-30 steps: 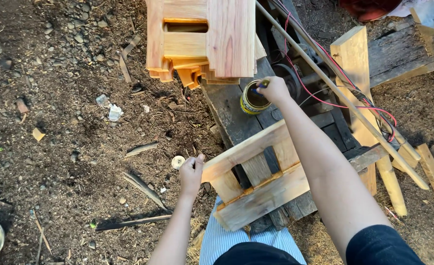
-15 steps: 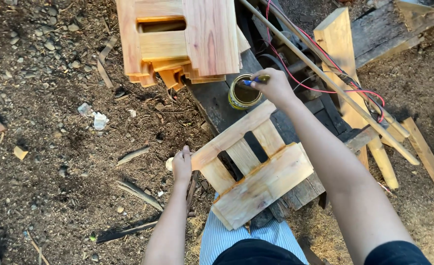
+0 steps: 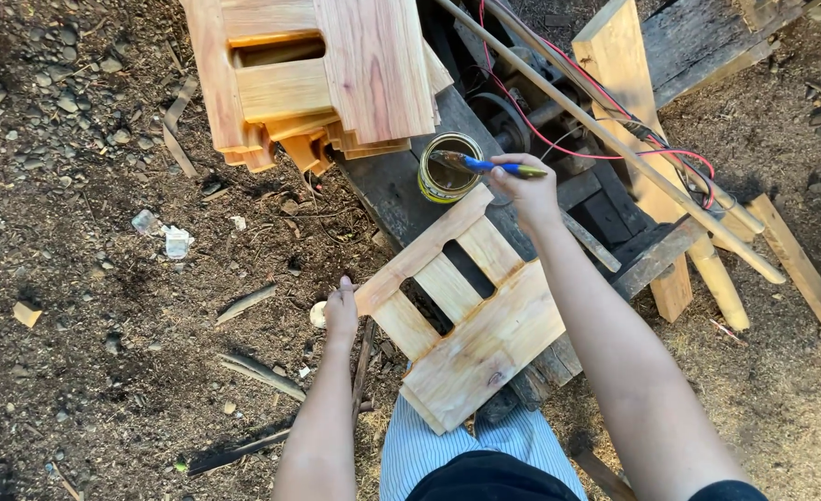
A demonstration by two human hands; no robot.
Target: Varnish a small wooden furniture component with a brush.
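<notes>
A slatted wooden panel (image 3: 471,311) of pale planks lies tilted across my lap and a dark bench. My left hand (image 3: 341,311) grips its left end. My right hand (image 3: 525,190) holds a blue-handled brush (image 3: 485,165) with its bristles over the open yellow can (image 3: 449,167) of dark liquid. The can stands on the dark bench just beyond the panel's far end.
A stack of finished wooden pieces (image 3: 322,79) rests at the top, beside the can. Red and black wires (image 3: 596,102), a long pole (image 3: 615,139) and timber offcuts (image 3: 638,111) lie to the right. Dirt ground (image 3: 104,278) with stones and wood scraps spreads to the left.
My right hand has lifted the brush out so it lies across the can's rim. My left hand still holds the panel's end; the view has shifted a little.
</notes>
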